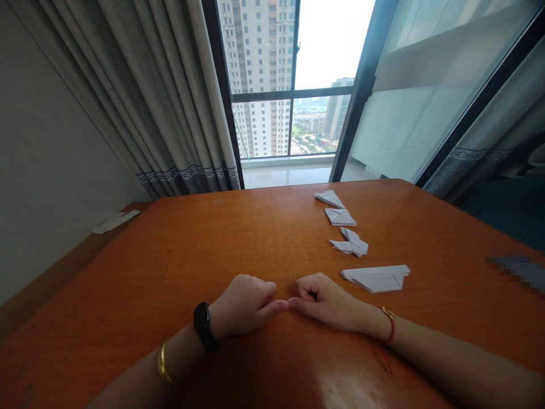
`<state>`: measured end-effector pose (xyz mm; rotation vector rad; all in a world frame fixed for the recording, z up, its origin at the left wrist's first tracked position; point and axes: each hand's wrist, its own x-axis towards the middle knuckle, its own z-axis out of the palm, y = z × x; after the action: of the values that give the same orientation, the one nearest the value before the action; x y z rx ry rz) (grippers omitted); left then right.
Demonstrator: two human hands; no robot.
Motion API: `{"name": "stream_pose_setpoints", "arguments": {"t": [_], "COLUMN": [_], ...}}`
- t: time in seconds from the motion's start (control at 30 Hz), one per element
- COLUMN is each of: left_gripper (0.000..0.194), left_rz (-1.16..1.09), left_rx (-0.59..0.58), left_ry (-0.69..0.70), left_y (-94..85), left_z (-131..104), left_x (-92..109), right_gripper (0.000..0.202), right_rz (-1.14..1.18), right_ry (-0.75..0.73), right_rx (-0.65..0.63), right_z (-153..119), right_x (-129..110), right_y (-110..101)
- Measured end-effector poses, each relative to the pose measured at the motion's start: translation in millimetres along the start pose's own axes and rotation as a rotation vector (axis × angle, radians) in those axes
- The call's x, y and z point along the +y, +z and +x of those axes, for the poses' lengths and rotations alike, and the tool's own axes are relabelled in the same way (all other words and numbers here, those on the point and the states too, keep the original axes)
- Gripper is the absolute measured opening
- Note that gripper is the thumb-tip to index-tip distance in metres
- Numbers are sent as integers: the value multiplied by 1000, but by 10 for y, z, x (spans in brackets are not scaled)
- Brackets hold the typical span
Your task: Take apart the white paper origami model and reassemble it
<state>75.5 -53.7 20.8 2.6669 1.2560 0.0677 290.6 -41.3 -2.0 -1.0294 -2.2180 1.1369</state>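
My left hand (247, 304) rests over the wooden table (204, 238) in a fist, its thumb stretched toward the right. Facing it is my right hand (330, 304), also curled, with a small dark gap inside its bent fingers. The two thumb tips touch, and nothing shows in either hand. Just beyond the right hand lies a long folded white paper (377, 279). Farther back come a folded paper with pointed arms (351, 243), a flat four-sided folded paper (340, 217) and a narrow triangular folded paper (330, 198).
On a ledge at the left lies some white paper (116, 221). A blurred-out dark object (522, 272) sits at the table's right edge. Behind the table are a grey curtain (170, 102) and a window with a dark frame (293, 95).
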Motion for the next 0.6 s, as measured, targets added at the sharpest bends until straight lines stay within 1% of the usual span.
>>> {"name": "stream_pose_setpoints", "arguments": {"t": [0.6], "left_gripper": [48], "left_rz": [2], "left_rx": [-2], "left_ry": [4], "left_y": [17], "left_z": [4], "left_x": [-7], "right_gripper": [43], "right_rz": [11], "right_ry": [6], "right_rx": [3], "right_z": [0], "right_x": [0], "right_y": [7]}}
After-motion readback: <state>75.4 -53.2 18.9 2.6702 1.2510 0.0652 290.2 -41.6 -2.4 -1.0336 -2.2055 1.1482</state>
